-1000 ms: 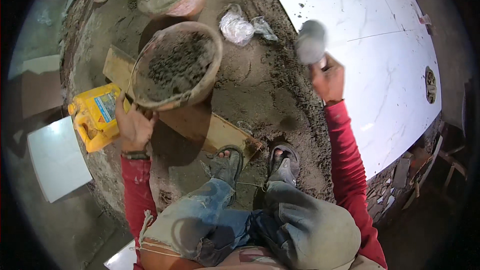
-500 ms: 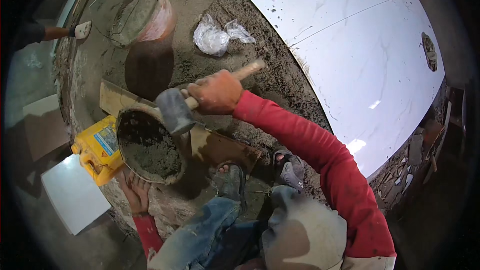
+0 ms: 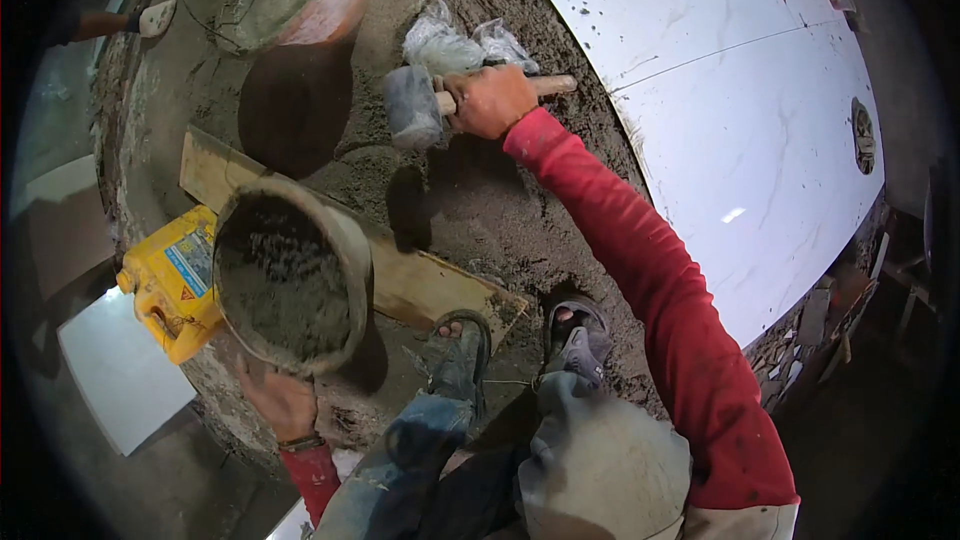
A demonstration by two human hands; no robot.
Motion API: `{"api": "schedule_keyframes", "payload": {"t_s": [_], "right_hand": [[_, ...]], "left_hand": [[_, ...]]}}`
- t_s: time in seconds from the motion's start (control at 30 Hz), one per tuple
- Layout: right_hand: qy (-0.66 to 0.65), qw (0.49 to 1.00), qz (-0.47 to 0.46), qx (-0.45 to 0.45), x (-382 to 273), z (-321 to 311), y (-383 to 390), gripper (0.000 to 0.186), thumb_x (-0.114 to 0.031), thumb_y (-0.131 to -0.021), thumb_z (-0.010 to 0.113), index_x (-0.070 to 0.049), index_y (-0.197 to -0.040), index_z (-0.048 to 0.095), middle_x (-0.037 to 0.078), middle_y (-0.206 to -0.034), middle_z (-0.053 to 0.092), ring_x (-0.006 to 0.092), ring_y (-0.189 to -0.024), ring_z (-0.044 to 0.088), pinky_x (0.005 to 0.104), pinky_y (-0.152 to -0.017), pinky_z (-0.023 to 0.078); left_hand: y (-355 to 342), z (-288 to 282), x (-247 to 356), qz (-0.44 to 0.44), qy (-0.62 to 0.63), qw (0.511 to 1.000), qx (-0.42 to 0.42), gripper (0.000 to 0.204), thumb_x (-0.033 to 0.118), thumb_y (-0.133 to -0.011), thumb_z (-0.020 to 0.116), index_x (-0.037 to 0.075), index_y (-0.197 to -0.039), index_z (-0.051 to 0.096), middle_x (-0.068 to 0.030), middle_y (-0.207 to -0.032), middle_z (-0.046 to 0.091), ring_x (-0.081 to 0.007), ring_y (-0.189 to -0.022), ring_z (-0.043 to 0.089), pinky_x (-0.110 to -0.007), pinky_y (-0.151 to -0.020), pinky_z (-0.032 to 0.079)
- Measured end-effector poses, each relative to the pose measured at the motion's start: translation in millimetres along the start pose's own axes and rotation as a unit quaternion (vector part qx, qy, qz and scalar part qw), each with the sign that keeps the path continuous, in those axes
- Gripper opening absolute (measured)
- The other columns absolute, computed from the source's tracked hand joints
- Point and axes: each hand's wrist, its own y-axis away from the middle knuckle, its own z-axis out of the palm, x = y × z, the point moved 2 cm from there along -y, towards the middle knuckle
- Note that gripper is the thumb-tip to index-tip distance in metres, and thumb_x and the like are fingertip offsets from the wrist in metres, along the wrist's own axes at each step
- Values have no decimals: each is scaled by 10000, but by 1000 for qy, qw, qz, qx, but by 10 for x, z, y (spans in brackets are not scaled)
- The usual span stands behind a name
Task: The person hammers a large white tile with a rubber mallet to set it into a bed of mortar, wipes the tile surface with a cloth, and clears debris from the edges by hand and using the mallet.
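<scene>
My right hand point(image 3: 488, 100) is closed round the wooden handle of a mallet point(image 3: 412, 108), close to its grey head. It holds the mallet above the rough mortar bed, near some crumpled clear plastic point(image 3: 437, 40). At the lower left, my left hand point(image 3: 280, 400) grips the near side of a bucket point(image 3: 352, 240), its fingertips partly hidden by the bucket. Grey wet mortar point(image 3: 285, 310) fills the lower part of that bucket, which leans with its mouth toward me. A yellow jerrycan point(image 3: 172, 285) stands left of the bucket.
A wooden board point(image 3: 430, 290) lies on the mortar behind the bucket. Shiny white tiles point(image 3: 720, 160) cover the right side. A second bucket point(image 3: 325, 5) with mortar stands at the back left. Another person's foot point(image 3: 156, 18) shows at far left. A pale sheet point(image 3: 125, 370) lies on the lower floor.
My right hand has moved the mallet away from above the bucket, toward the plastic. The bucket has shifted slightly and tilted, with my left hand still at its near side.
</scene>
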Motion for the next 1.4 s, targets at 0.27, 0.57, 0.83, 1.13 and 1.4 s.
{"api": "schedule_keyframes", "payload": {"t_s": [0.27,0.57,0.83,1.13,1.4], "right_hand": [[-136,941,-230,207,-1312,-823,-32,309,-332,-743,694,-223,-1032,704,3,-832,721,163,-645,691,327,-490,533],[-16,999,-23,22,482,140,116,375,-441,-767,726,-273,-1101,706,51,-743,710,204,-581,667,382,-536,527],[-148,971,-170,77,-1073,-302,-107,405,-368,-709,740,-220,-1083,694,34,-946,739,200,-689,708,400,-576,564],[-1,995,-52,-86,411,70,88,544,-433,-776,735,-107,-1202,645,94,-1090,721,210,-840,712,314,-703,561],[-144,969,-188,70,-1047,-375,-71,314,-303,-761,685,-212,-1062,673,8,-935,724,201,-671,701,370,-516,541]], "left_hand": [[28,-2289,502,75,-216,960,-162,604,450,-1016,467,208,-1537,283,-66,-1426,465,-182,-1136,523,-336,-981,460],[187,-2851,224,17,-134,939,317,891,670,-919,499,197,-1584,141,-6,-1061,593,-140,-642,466,-348,-704,479],[432,-2773,326,-6,-148,943,299,1148,761,-797,591,62,-1569,108,-85,-1195,491,-132,-623,535,-376,-738,508],[551,-3597,-9,-51,-170,939,293,929,737,-875,498,30,-1457,338,-152,-1305,478,-181,-741,553,-438,-1147,252],[784,-3868,108,-202,-288,894,278,946,751,-880,445,138,-1558,201,-117,-1419,471,-314,-1107,536,-520,-937,430]]}}
